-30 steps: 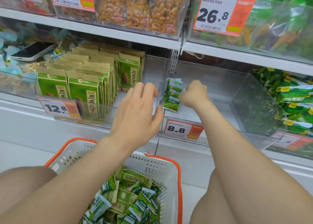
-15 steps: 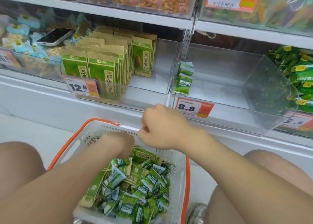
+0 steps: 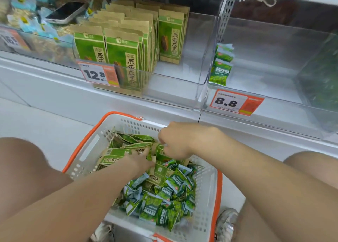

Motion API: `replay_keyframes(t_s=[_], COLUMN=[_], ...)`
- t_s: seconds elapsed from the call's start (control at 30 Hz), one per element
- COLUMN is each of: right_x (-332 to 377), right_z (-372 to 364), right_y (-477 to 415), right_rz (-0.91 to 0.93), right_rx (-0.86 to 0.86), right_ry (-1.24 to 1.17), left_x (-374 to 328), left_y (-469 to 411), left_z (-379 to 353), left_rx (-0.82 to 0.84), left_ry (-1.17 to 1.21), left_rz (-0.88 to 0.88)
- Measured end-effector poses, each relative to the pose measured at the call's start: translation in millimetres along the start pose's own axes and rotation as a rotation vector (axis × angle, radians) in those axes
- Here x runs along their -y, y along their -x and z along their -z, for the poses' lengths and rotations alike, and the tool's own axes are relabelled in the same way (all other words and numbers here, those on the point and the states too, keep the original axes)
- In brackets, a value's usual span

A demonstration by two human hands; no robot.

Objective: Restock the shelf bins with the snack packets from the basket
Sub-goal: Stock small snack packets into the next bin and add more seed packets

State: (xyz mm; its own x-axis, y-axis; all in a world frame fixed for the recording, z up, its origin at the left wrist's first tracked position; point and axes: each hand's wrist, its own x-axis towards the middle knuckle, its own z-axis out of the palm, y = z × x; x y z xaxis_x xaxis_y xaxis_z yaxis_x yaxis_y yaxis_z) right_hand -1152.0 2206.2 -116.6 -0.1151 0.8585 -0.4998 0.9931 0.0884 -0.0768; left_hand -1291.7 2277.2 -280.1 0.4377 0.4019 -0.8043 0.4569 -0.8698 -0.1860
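A white basket with an orange rim (image 3: 86, 150) stands on the floor between my knees. It holds several kraft-and-green seed pouches (image 3: 113, 155) at the far end and many small green snack packets (image 3: 164, 205) nearer me. My left hand (image 3: 140, 159) is sunk among the seed pouches, fingers curled round one. My right hand (image 3: 177, 141) pinches the pouch tops beside it. On the shelf, the left clear bin (image 3: 182, 88) holds upright rows of seed pouches (image 3: 124, 55). The right clear bin (image 3: 274, 62) holds a few small green packets (image 3: 221, 66) against its left wall.
Price tags 12.8 (image 3: 98, 75) and 8.8 (image 3: 236, 102) hang on the bin fronts. A phone (image 3: 65, 13) lies on the snacks in the far-left bin. Green packets fill the bin at far right (image 3: 323, 73). My shoes (image 3: 226, 221) flank the basket's near end.
Both hands left the shelf bins and came down into the basket. The left hand went in first; now both have closed on seed pouches. The view tilted downward.
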Motion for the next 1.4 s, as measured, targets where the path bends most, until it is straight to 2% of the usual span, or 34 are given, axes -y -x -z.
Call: replay_keyframes(t_s=[0.2,0.4,0.6,0.7,0.77,0.9,1.03,1.13,1.2,1.3,1.4], right_x=[-5.1,-13.5,-18.3,-22.1,-25.5,-36.3,-45.9,-57.3,-65.7,-72.4,-75.8], right_z=[0.9,5.6,24.6,30.0,32.8,42.2,51.7,58.8,61.3,65.5,69.1], right_y=[-9.7,-9.4,17.8,37.7,50.4,75.7,92.3,103.7,109.4,116.8,120.0], right_rz=[-0.001,-0.038,-0.068,-0.076,-0.1,-0.198,-0.202,-0.219,-0.23,-0.232,-0.268], right_rx=[0.037,0.052,0.073,0.048,-0.027,-0.267,-0.482,-0.563,-0.602,-0.615,-0.628], right_ry=[0.011,0.014,0.013,0.037,0.021,-0.134,-0.447,-0.602,-0.686,-0.953,-1.075], left_x=[-2.2,11.4,17.0,9.5,5.0,-3.7,-13.8,-14.3,-12.2,-14.5,-21.2], left_y=[-11.0,-21.2,6.8,40.3,64.0,104.4,131.6,140.8,143.0,144.8,145.8], left_z=[7.1,14.1,58.6,85.7,100.0,117.5,128.7,135.2,139.1,145.4,153.0], left_rx=[-0.188,-0.279,-0.478,-0.454,-0.44,-0.5,-0.682,-0.822,-0.911,-0.966,-0.966], left_ry=[0.164,0.385,0.91,1.323,1.465,1.576,1.785,1.687,1.65,1.751,1.849], left_rz=[-0.051,-0.089,-0.184,-0.272,-0.323,-0.363,-0.546,-0.632,-0.625,-0.602,-0.633])
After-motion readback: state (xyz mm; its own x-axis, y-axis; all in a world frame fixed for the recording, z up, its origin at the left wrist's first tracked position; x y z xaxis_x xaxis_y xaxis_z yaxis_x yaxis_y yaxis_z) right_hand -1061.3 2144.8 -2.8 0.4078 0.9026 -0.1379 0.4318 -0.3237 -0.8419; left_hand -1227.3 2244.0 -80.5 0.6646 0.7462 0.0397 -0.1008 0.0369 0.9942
